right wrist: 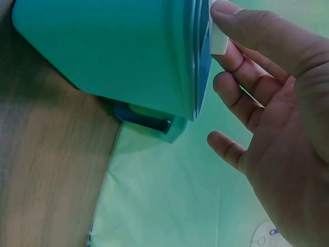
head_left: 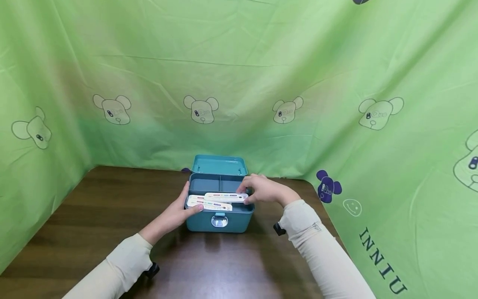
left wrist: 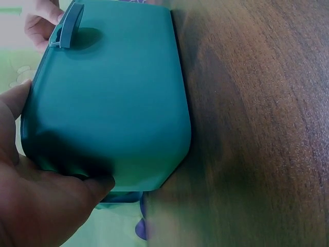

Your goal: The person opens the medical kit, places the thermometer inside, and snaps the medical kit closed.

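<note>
A teal storage box point(head_left: 237, 223) stands on the table with its lid point(head_left: 220, 165) raised at the back. My left hand point(head_left: 178, 211) grips the left side of the box, thumb over the front rim; the left wrist view shows fingers around its end wall point(left wrist: 110, 103). Between thumb and fingers, my right hand point(head_left: 266, 190) pinches the right end of a slim white box point(head_left: 224, 197) with coloured print. The right wrist view shows its white end point(right wrist: 219, 42). Below it, other slim white boxes point(head_left: 214, 205) lie in the front of the storage box, partly overlapping.
A divided blue tray point(head_left: 204, 183) sits at the back of the storage box, under the lid. A silver latch point(head_left: 219, 221) is on the front. Brown wooden table point(head_left: 112, 207) surrounds it, with a green printed curtain point(head_left: 239, 83) behind and at both sides.
</note>
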Demonstrator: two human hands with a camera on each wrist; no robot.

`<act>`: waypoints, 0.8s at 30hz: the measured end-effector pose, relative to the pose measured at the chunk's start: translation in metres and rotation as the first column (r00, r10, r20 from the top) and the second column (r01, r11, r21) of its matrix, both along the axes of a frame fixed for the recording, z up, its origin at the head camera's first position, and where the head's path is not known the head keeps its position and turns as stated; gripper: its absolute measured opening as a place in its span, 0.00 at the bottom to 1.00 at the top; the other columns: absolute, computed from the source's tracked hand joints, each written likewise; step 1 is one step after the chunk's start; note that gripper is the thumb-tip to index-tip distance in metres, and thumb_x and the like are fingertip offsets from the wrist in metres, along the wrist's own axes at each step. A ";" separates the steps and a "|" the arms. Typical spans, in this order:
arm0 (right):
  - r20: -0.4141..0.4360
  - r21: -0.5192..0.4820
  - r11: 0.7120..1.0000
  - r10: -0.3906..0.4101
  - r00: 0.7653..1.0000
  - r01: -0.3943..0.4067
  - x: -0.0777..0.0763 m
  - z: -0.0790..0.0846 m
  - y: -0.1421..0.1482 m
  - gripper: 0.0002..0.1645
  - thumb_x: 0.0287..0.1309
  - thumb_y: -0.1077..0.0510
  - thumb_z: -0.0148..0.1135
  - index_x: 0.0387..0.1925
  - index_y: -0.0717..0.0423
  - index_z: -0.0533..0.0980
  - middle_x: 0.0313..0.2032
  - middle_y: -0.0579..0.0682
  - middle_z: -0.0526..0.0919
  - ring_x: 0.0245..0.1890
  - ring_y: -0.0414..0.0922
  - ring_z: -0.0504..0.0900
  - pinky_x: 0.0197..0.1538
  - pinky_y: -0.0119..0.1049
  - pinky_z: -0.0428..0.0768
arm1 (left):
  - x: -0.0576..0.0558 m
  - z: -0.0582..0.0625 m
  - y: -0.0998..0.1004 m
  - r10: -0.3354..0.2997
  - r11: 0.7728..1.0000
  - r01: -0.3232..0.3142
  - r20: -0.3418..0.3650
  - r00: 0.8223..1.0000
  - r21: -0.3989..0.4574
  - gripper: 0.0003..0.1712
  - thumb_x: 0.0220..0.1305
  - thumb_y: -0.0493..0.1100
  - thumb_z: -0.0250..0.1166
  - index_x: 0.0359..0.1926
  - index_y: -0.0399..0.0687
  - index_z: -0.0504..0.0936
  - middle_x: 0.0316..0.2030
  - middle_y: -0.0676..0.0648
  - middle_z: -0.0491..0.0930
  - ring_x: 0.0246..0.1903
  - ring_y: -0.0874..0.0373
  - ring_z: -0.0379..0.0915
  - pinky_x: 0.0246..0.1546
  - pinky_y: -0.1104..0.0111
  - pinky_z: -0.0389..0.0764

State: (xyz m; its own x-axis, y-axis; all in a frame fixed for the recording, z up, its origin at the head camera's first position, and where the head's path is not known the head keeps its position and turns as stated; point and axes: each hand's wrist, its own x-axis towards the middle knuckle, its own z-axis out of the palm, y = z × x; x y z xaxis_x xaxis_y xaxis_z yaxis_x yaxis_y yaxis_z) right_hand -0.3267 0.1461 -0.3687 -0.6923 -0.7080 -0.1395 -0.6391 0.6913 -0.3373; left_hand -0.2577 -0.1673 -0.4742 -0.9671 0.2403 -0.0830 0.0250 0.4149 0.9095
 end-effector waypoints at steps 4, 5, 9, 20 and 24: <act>0.009 0.024 1.000 0.003 1.000 -0.004 -0.003 -0.001 -0.007 0.18 0.57 0.56 0.76 0.50 0.44 0.85 0.44 0.37 0.82 0.51 0.42 0.73 0.60 0.49 0.63 | 0.000 0.001 0.000 -0.001 1.000 0.001 0.001 1.000 0.005 0.67 0.63 0.71 0.65 0.82 0.59 0.27 0.83 0.43 0.37 0.80 0.40 0.39 0.75 0.38 0.49; 0.013 0.025 1.000 0.007 1.000 -0.008 -0.003 -0.002 -0.009 0.17 0.57 0.56 0.75 0.50 0.45 0.85 0.44 0.37 0.82 0.50 0.42 0.73 0.60 0.49 0.63 | 0.000 0.002 0.001 -0.002 1.000 0.002 0.003 1.000 0.005 0.67 0.63 0.71 0.65 0.82 0.58 0.27 0.83 0.43 0.37 0.80 0.40 0.39 0.75 0.38 0.49; 0.014 0.010 0.999 0.030 0.999 -0.030 -0.003 -0.003 -0.015 0.17 0.58 0.56 0.75 0.50 0.46 0.85 0.44 0.38 0.81 0.52 0.42 0.73 0.62 0.51 0.62 | 0.000 0.003 0.001 -0.001 1.000 0.001 0.003 1.000 0.006 0.66 0.64 0.70 0.65 0.83 0.57 0.28 0.83 0.44 0.37 0.80 0.40 0.39 0.75 0.38 0.49; -0.073 -0.010 0.995 0.102 0.992 -0.103 -0.002 -0.010 -0.029 0.18 0.60 0.55 0.74 0.52 0.48 0.85 0.44 0.40 0.82 0.53 0.44 0.74 0.64 0.57 0.61 | -0.002 0.001 -0.001 -0.003 1.000 0.003 -0.001 1.000 0.017 0.67 0.64 0.70 0.66 0.83 0.58 0.28 0.83 0.43 0.38 0.80 0.40 0.41 0.75 0.38 0.50; -0.083 -0.008 0.995 0.102 0.991 -0.103 0.000 -0.013 -0.034 0.18 0.60 0.54 0.74 0.52 0.49 0.85 0.45 0.41 0.83 0.53 0.44 0.75 0.64 0.57 0.61 | 0.000 0.000 0.000 -0.007 1.000 0.007 -0.002 1.000 0.027 0.67 0.64 0.69 0.66 0.83 0.57 0.28 0.83 0.43 0.38 0.80 0.41 0.41 0.75 0.38 0.50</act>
